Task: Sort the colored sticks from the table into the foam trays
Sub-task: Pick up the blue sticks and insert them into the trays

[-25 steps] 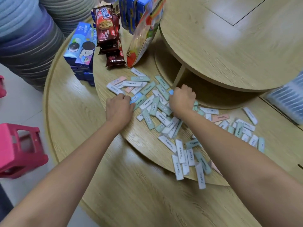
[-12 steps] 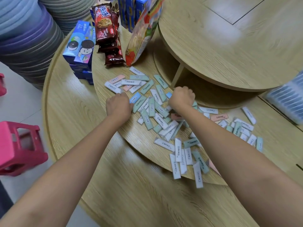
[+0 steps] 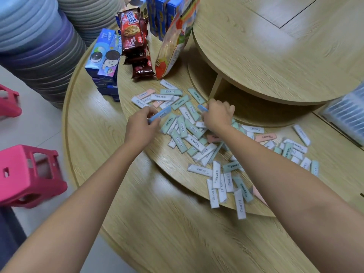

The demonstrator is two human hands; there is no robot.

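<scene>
Several flat wrapped sticks (image 3: 189,133) in white, mint green and pink lie scattered over the round wooden table tier (image 3: 137,154). My left hand (image 3: 140,125) pinches a blue stick (image 3: 160,114) and holds it just above the pile's left side. My right hand (image 3: 217,114) grips a second blue stick (image 3: 202,108), whose end pokes out to the left of my fist. More sticks (image 3: 293,149) are spread at the right, and another cluster (image 3: 226,184) lies near the tier's front edge. No foam tray is in view.
Snack boxes (image 3: 104,60), cookie packs (image 3: 133,32) and a chip bag (image 3: 173,42) stand at the back of the tier. A raised round shelf (image 3: 275,46) overhangs at the right. Pink stools (image 3: 25,174) and stacked stools (image 3: 35,40) are at the left. A clear box (image 3: 348,113) is at the far right.
Both hands pressed into the pile as fists before. Now each has lifted a blue stick clear of the pile, the left hand drawing slightly left.
</scene>
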